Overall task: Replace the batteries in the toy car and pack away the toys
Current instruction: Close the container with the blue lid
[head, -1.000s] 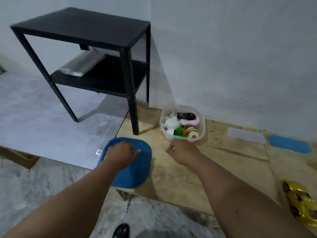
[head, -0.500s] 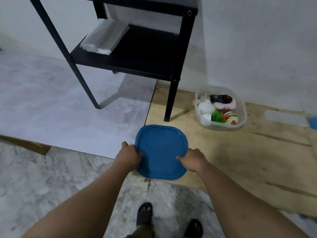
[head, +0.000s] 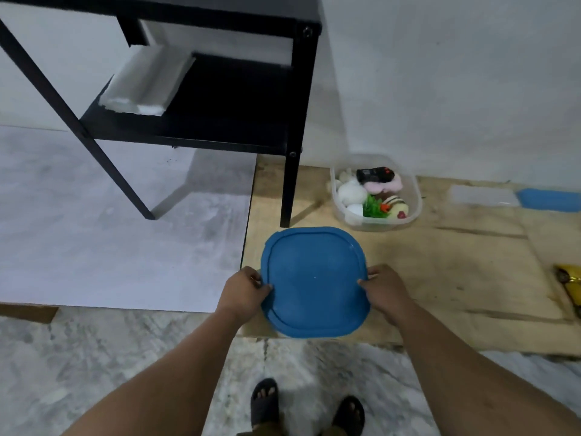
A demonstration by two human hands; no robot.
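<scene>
A blue lid (head: 314, 281) is held over the near edge of the wooden board (head: 440, 272). My left hand (head: 243, 292) grips its left rim and my right hand (head: 385, 289) grips its right rim. Beyond it, by the wall, stands a clear plastic tub (head: 415, 199) with no lid on, filled with several small toys and a black remote control (head: 374, 175). The yellow toy car (head: 570, 286) lies at the right edge of the view, mostly cut off.
A black two-shelf table (head: 292, 133) stands at the back left, one leg on the board, with white foam (head: 144, 83) on its lower shelf. A second clear tub (head: 484, 195) and blue lid (head: 548, 199) lie far right. My sandalled feet (head: 264, 404) are below.
My right hand has come over to the lid's right rim, and both hands now hold the lid, lifted off the board. The view has tilted down and turned left.
</scene>
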